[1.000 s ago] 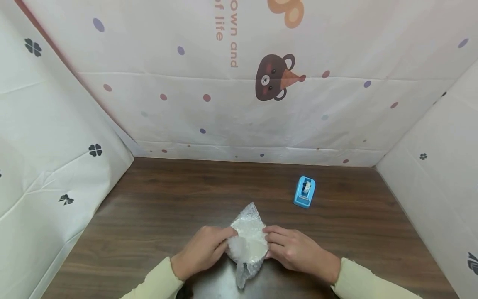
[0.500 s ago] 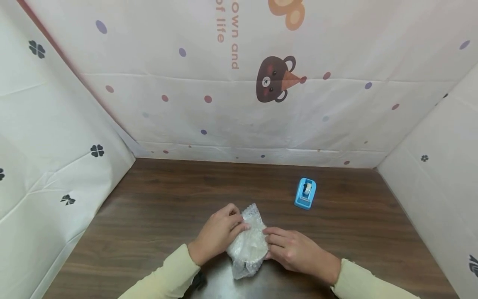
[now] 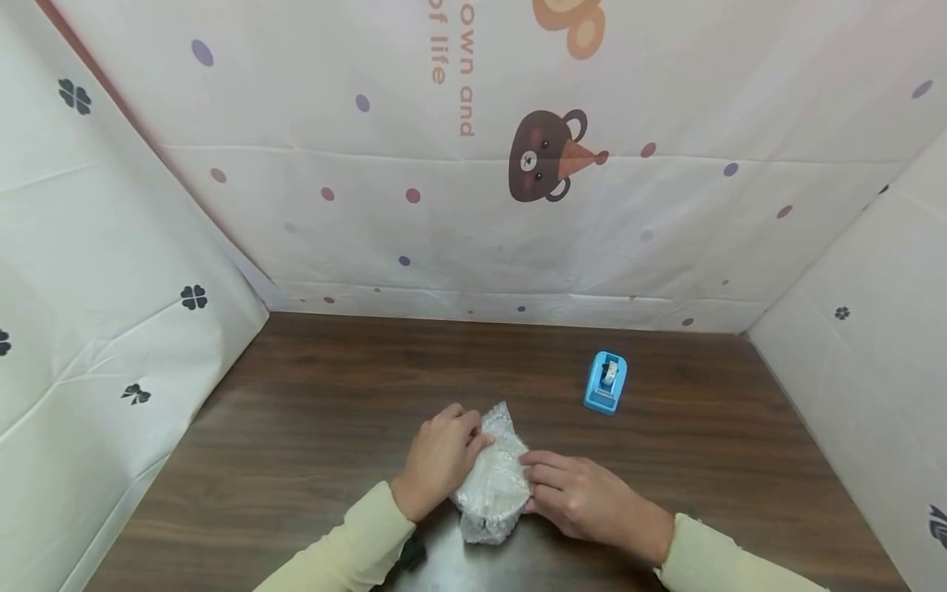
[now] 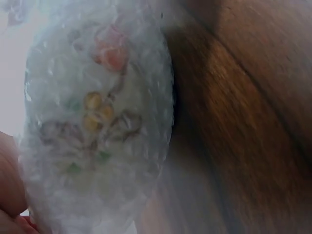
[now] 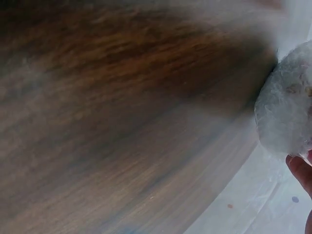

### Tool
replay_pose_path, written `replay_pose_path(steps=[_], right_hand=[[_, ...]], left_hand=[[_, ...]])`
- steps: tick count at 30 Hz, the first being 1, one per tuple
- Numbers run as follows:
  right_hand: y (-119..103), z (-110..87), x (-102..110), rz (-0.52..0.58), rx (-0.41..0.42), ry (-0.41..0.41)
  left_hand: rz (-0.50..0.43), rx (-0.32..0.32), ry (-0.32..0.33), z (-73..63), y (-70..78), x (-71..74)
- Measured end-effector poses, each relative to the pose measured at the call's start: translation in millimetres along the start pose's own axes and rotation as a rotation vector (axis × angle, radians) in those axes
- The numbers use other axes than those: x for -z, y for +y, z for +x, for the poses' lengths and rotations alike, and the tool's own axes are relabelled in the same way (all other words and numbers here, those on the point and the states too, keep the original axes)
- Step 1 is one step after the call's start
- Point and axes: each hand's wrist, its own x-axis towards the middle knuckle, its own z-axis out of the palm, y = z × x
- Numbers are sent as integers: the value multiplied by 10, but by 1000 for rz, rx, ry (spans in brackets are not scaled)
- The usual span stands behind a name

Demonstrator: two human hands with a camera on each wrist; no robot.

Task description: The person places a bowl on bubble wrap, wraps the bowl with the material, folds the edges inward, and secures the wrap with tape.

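Observation:
A rounded pale object in bubble wrap (image 3: pixel 497 485) lies on the wooden table close to the person. Through the plastic, the left wrist view shows a printed pattern on the wrapped object (image 4: pixel 97 107), with yellow, pink and green spots. The left hand (image 3: pixel 441 456) is at its upper left side, fingers bent and thumb on top, pinching the wrap. On the opposite side, the right hand (image 3: pixel 580 497) holds the bundle's edge with bent fingers. A pointed end of wrap sticks out at the far side; the near end is folded in.
A blue tape dispenser (image 3: pixel 605 382) stands on the table (image 3: pixel 355 370), beyond the right hand. White printed sheets (image 3: pixel 414 230) enclose the table at the back and both sides. A small black item (image 3: pixel 413 555) shows under the left sleeve.
The left hand has moved from the bundle's left side up and over its upper left, laying the loose wrap flatter. The near tail of wrap has drawn in. The right hand stays in place.

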Motion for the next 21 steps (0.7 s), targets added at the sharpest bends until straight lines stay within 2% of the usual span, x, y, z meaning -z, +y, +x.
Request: replay_pose_path(steps=[6, 8, 11, 14, 17, 21], right_hand=[[-86, 1, 34, -92, -5, -14], [-147, 21, 38, -147, 18, 13], [-288, 89, 25, -171, 67, 50], [-430, 187, -25, -174, 125, 24], [-507, 259, -94, -199, 146, -24], [-487, 306, -186, -230, 151, -9]], left_hand=[[46, 1, 27, 4, 11, -33], [46, 3, 26, -4, 11, -39], [40, 0, 25, -15, 13, -48], [50, -9, 35, -20, 19, -38], [56, -15, 36, -22, 29, -25], [57, -12, 23, -30, 33, -23]])
